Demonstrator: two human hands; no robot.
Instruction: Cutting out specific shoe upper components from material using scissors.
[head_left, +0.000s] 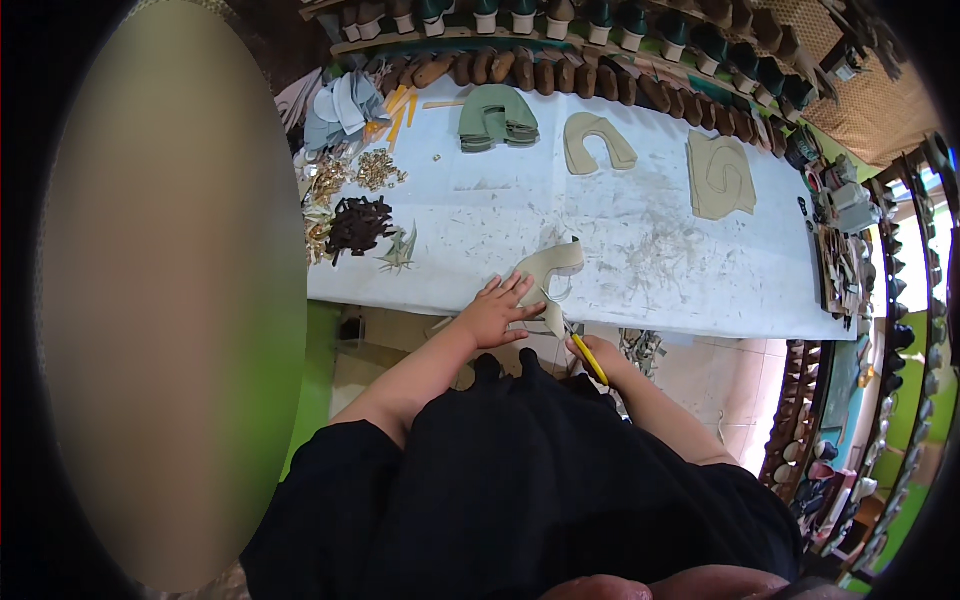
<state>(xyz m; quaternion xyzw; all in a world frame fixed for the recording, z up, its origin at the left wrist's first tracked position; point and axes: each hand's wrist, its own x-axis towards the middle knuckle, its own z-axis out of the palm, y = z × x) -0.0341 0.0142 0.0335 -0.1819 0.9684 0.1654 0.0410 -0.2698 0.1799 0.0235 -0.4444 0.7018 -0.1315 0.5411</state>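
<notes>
A curved beige shoe-upper piece point(538, 272) lies at the near edge of the table, one end hanging toward me over the edge. My left hand point(497, 310) rests flat on its left side, fingers spread, pressing it down. Just below the table edge, my right hand point(592, 352) is closed around yellow-handled scissors point(590, 360). Their tips point at the hanging end of the piece; whether the blades touch it is too small to tell. A thin pale curved strip point(563, 290) lies beside the piece.
Farther back lie a green stack of cut pieces point(497, 118), a beige arch-shaped piece point(598, 143) and a beige sheet with a drawn outline point(722, 175). Dark strips point(360, 225) and gold buckles point(380, 170) are heaped at left. Brown shoe lasts point(545, 77) line the back.
</notes>
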